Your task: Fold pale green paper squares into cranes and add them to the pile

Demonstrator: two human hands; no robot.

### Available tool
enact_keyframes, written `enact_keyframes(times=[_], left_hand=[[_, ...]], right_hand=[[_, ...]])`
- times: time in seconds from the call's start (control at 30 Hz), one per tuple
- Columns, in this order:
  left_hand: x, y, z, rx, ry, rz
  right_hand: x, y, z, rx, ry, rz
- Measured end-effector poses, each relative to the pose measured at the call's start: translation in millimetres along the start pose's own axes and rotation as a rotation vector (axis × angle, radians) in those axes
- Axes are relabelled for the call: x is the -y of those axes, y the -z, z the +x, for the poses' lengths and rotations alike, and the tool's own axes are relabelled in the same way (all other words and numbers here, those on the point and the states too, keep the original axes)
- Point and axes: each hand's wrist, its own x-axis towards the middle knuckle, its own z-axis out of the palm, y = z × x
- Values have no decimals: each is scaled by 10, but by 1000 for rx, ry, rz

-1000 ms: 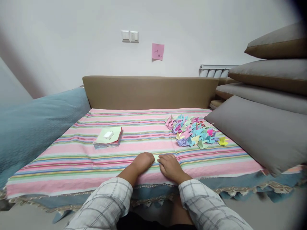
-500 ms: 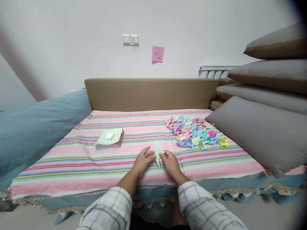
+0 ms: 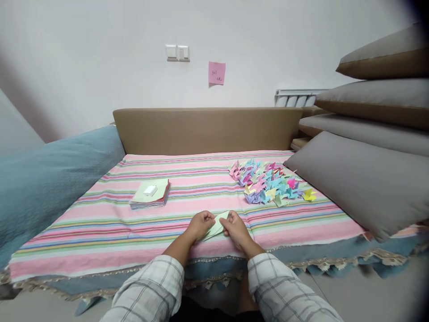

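Note:
Between my hands is a pale green folded origami paper, long and pointed, lying slantwise from lower left to upper right. The fingers of my left hand pinch its left side. My right hand grips the upper right part between thumb and fingers. Both hands are just above the near part of the striped cloth. Beyond them to the right lies a heap of folded paper cranes in many colours.
On the left of the cloth is a stack of square paper sheets with a small white block on top. Grey cushions are piled at the right. A brown backrest stands behind, and a blue-covered armrest is at the left.
The green paper has turned from upright to slanted, its lower end now toward the left. My left hand has closed on it; before, its fingers were spread beside it. The view has shifted slightly.

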Motion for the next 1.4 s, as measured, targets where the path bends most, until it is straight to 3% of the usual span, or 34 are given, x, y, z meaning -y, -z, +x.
enact_keyframes(times=[0.23, 0.37, 0.47, 0.53, 0.77, 1.03, 1.4], left_hand=[[-29, -46, 108, 87, -275, 525], [7, -83, 64, 110, -434, 693], [62, -48, -14, 145, -518, 770], [93, -10, -70, 156, -551, 797], [86, 25, -138, 148, -623, 883], [144, -28, -134, 95, -604, 892], [200, 51, -232, 180, -726, 916]], right_hand=[[21, 150, 3, -77, 194, -899], [49, 168, -32, -150, 374, -1138], [23, 192, -29, -94, 587, -1147], [-17, 219, -13, -10, 651, -1112], [-64, 360, 29, 164, 728, -984], [32, 380, 51, 268, 914, -1137], [-43, 468, 81, 406, 989, -1097]])
